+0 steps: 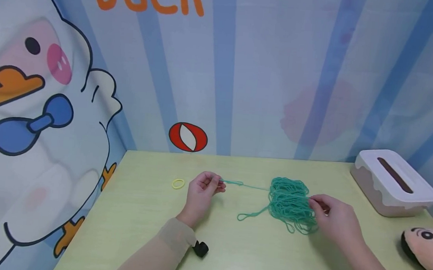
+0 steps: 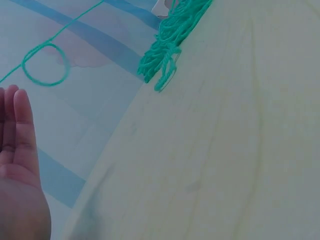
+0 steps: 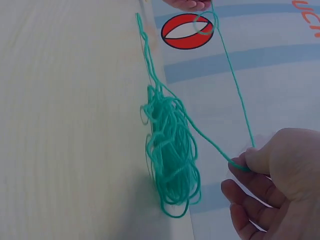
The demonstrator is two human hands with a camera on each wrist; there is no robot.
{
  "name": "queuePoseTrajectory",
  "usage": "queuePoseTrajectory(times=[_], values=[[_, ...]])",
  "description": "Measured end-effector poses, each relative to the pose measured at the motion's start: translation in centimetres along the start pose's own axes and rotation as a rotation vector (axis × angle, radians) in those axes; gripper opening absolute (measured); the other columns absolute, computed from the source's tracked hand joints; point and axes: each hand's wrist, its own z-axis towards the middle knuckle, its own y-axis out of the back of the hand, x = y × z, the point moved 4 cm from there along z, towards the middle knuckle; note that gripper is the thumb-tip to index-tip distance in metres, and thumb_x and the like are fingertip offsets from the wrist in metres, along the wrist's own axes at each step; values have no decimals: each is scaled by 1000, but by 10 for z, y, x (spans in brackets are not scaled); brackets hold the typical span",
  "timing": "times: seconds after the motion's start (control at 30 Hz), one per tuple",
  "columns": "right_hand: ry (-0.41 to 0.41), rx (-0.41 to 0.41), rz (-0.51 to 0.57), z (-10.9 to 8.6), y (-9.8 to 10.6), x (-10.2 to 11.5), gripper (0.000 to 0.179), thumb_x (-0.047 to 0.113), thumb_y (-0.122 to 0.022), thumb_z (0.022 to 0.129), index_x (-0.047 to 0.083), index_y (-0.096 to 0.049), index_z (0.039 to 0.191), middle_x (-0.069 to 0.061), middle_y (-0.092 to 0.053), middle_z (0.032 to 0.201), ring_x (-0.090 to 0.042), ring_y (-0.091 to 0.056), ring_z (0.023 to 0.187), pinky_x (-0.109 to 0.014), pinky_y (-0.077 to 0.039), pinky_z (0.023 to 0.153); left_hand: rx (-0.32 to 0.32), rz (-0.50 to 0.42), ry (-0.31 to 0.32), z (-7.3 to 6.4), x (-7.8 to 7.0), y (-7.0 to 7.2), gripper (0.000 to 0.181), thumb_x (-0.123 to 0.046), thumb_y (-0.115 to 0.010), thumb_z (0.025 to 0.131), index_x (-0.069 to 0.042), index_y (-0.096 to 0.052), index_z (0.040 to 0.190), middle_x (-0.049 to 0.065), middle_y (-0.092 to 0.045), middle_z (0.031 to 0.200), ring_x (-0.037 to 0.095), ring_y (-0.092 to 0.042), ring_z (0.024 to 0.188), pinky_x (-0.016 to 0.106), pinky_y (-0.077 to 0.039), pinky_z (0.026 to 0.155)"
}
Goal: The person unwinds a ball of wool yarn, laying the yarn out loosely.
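Observation:
A loose bundle of green yarn [image 1: 291, 202] lies on the pale table, with a loop of it sticking out to the left. My left hand [image 1: 202, 192] pinches one end of the strand to the left of the bundle. Between the hands the strand runs fairly straight above the table, with a small round loop [image 2: 46, 64] near the left fingers. At the bundle's right side my right hand [image 1: 334, 216] pinches the strand between thumb and forefinger. In the right wrist view, the yarn [image 3: 172, 150] trails from those fingertips back down to the bundle.
A yellow ring [image 1: 178, 184] lies left of my left hand. At the back right stands a tissue box [image 1: 392, 182] with a white lid, and a doll [image 1: 428, 253] is at the right edge. A curtain [image 1: 259, 70] with duck prints hangs behind the table.

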Motion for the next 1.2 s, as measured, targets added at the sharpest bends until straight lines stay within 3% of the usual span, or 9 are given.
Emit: queuePoseTrajectory(times=[0.1,0.33,0.43,0.53,0.7,0.77,0.97,1.07,1.2], values=[[-33,46,-36,-1,2,-12,23,21,-71,108,4,-82,119,-12,-83,104,-27,-75,92,-40,-57,74,2,-2,-5,0,0,1,9,-10,-64,111,-1,-67,112,8,-75,103,13,-77,93,30,-67,90],[-82,240,-133,0,-3,-23,24,20,-73,105,3,-82,118,-17,-81,108,-30,-74,92,-52,-58,79,16,-3,-11,-1,0,1,9,-12,-65,111,-3,-67,110,3,-75,100,14,-77,92,30,-68,89],[-49,235,-127,2,-8,-9,26,17,-76,101,1,-80,122,-21,-78,113,-40,-73,101,-60,-58,88,22,2,-9,-1,0,2,10,-12,-65,111,-3,-67,109,3,-76,100,14,-77,92,30,-67,90],[53,150,-86,3,-15,18,28,9,-76,97,1,-78,124,-24,-74,121,-49,-70,113,-67,-56,96,28,12,-7,-2,0,1,11,-13,-65,111,-3,-68,109,3,-76,99,14,-77,91,30,-67,90],[246,41,32,10,-37,66,27,5,-71,100,4,-78,125,-18,-77,127,-45,-70,123,-64,-58,102,36,16,-13,-1,-1,0,13,-14,-66,111,-2,-68,110,4,-76,100,14,-77,92,30,-67,91],[277,84,66,15,-53,82,31,12,-72,104,4,-75,134,-15,-77,133,-42,-71,128,-61,-59,104,36,6,-18,-1,-1,0,13,-14,-66,111,-1,-68,110,4,-76,100,14,-77,92,30,-67,91],[264,339,155,32,-108,108,53,24,-71,109,7,-59,157,-11,-67,155,-37,-61,148,-59,-52,119,47,-17,-36,0,-2,-1,10,-11,-65,111,-2,-68,109,2,-77,99,13,-77,91,30,-67,91],[249,373,170,39,-125,113,46,23,-71,109,9,-64,152,-9,-70,153,-34,-63,146,-56,-53,119,46,-18,-42,-2,-3,-1,9,-10,-65,111,-1,-67,109,1,-76,97,12,-77,91,30,-67,91],[251,352,128,43,-131,115,24,22,-73,108,14,-80,129,-4,-80,132,-30,-74,130,-51,-60,109,36,-18,-44,-2,-3,-2,9,-9,-65,111,-1,-67,108,1,-76,96,11,-77,90,29,-67,90]])
